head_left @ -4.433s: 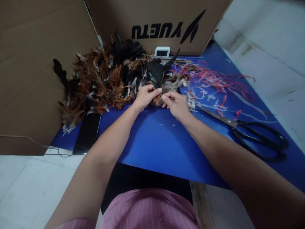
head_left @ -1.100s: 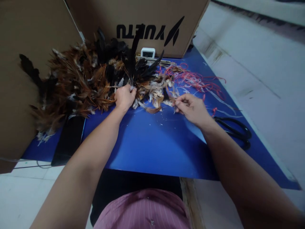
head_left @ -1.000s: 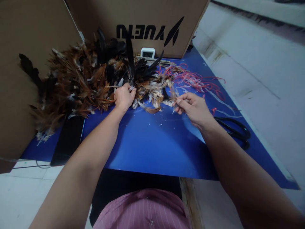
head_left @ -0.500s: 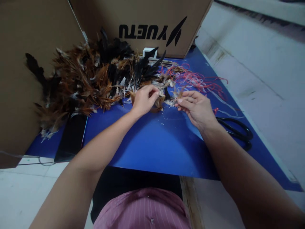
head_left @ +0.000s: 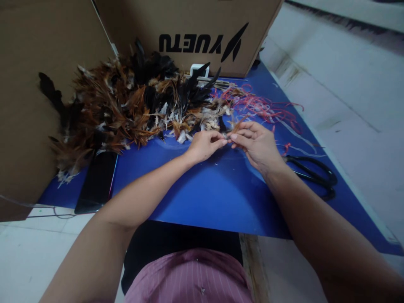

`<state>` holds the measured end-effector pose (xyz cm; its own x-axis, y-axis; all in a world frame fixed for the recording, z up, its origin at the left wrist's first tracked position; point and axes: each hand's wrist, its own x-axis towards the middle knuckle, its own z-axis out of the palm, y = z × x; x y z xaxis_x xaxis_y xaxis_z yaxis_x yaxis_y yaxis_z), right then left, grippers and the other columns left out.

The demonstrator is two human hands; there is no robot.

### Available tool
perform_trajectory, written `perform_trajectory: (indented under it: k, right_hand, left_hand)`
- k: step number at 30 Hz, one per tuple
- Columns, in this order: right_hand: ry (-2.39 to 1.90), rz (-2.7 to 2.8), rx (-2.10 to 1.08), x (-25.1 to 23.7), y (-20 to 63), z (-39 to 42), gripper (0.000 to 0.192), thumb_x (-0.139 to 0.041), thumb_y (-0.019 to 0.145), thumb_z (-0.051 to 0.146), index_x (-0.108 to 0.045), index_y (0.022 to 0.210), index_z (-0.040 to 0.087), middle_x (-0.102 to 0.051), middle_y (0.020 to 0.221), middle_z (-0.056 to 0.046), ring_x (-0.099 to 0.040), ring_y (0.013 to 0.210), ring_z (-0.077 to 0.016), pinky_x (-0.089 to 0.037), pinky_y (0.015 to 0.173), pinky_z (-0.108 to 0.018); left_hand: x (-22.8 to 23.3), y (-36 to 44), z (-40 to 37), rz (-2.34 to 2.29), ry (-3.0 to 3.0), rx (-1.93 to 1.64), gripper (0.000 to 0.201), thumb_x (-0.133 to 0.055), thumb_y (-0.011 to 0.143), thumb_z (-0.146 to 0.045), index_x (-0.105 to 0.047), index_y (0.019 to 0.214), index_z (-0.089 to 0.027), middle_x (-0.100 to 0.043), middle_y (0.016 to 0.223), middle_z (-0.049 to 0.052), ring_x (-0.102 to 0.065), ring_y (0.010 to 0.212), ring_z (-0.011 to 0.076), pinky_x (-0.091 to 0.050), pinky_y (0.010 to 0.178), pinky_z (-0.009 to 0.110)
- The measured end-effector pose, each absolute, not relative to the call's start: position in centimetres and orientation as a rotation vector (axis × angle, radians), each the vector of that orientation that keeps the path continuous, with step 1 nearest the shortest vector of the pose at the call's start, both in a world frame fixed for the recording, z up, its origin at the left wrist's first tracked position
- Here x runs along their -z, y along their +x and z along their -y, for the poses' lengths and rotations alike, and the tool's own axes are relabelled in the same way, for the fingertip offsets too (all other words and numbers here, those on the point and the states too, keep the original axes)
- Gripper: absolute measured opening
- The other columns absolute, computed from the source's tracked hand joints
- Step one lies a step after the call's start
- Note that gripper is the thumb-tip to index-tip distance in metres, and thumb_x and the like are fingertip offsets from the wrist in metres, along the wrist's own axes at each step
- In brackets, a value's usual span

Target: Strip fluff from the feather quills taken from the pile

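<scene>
A blue table top (head_left: 205, 189) carried everything. Black scissors (head_left: 311, 170) lay near its right edge, handles toward the near side. A dark phone (head_left: 98, 182) rested flat by the near left corner, with a thin cable (head_left: 34, 216) running along the edge there. A tangle of red and white strings (head_left: 268, 111) was spread toward the far right. A small white device (head_left: 198, 70) stood at the far edge, against a cardboard box (head_left: 195, 25) printed with black letters. Another cardboard panel (head_left: 28, 84) stood along the left edge.
</scene>
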<state>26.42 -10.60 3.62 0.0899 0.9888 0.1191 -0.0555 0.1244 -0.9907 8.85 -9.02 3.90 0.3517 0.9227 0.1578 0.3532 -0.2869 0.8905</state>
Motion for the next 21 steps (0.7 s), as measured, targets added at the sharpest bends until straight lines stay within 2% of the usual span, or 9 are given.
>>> perform_trajectory:
  k: [5,12,21]
  right_hand:
    - [-1.121,1.152,-1.097,-3.61,26.19,10.75,0.041,-0.087,0.062,0.025,-0.059,0.092,0.025,-0.073,0.072,0.003,-0.072,0.068,-0.0169,-0.056,0.059,-0.028]
    - [-1.084,1.096,-1.118,-3.84,25.84,10.83,0.043,-0.090,0.056,0.022,-0.060,0.088,0.024,-0.071,0.066,0.005,-0.070,0.063,-0.0152,-0.054,0.056,-0.025]
    - [-1.077,1.045,-1.149,-4.05,25.83,10.81,0.048,-0.094,0.052,0.022,-0.060,0.087,0.023,-0.070,0.065,0.005,-0.071,0.063,-0.0144,-0.054,0.054,-0.022]
  left_hand:
    - [-3.52,8.93,8.79,-1.114,1.805,-0.889,0.012,-0.072,0.086,-0.021,-0.073,0.075,-0.018,-0.068,0.064,-0.002,-0.061,0.064,0.0110,-0.044,0.068,0.024]
    - [-3.32,8.81,8.72,-1.125,1.826,-0.863,0.012,-0.072,0.085,-0.023,-0.071,0.075,-0.019,-0.062,0.060,-0.004,-0.057,0.060,0.0107,-0.041,0.065,0.024]
    - [-3.47,8.87,8.76,-1.148,1.912,-0.851,0.013,-0.072,0.086,-0.022,-0.070,0.075,-0.017,-0.064,0.065,-0.003,-0.056,0.065,0.0111,-0.040,0.069,0.025]
